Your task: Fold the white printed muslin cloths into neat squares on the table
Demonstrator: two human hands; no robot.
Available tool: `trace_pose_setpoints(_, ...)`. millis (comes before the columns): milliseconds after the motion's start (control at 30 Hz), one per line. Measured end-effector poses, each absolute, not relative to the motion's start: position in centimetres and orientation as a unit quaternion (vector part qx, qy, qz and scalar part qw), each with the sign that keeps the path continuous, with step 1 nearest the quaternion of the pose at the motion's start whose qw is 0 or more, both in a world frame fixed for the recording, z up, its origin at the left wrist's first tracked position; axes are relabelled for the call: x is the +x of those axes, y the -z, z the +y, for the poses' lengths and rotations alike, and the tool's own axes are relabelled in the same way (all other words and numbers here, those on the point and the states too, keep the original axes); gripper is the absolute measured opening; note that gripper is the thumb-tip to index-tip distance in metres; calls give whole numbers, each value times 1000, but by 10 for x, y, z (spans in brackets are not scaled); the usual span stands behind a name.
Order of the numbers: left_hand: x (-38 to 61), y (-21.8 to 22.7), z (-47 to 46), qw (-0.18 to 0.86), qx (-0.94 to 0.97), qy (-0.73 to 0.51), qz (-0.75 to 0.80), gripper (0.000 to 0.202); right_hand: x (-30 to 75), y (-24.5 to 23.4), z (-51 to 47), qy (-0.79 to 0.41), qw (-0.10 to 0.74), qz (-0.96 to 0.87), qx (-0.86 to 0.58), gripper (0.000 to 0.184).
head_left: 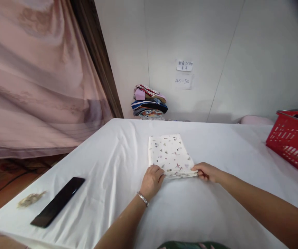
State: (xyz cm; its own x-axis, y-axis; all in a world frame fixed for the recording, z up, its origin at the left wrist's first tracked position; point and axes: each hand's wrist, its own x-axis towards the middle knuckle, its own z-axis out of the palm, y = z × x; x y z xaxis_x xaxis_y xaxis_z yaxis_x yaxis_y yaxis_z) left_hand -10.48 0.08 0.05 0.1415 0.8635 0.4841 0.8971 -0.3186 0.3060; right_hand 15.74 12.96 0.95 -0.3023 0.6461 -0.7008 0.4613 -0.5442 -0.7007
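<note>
A folded white cloth (170,152) with small coloured prints lies on the table in front of me, its layered near edge toward my body. My left hand (152,180), with a silver bracelet at the wrist, grips the near left corner, fingers on top. At the near right corner my right hand (204,171) pinches the cloth's edge between thumb and fingers. The thumb of the left hand is partly hidden by the cloth.
A white cloth (107,166) with wrinkles covers the table. On the left lie a black flat object (58,202) and a small beige bundle (31,199). A red basket (294,138) stands at the right edge. Behind the table rises a stack of folded fabrics (149,102).
</note>
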Motion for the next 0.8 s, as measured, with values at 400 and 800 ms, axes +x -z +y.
trace_pose_setpoints(400,-128,-16,8,9,-665,370,-648,17,157,-33,135,-420,80,-701,-571,30)
trace_pose_setpoints(800,-107,-4,55,-45,-682,129,-719,54,71,-16,149,-137,99,-885,-433,73)
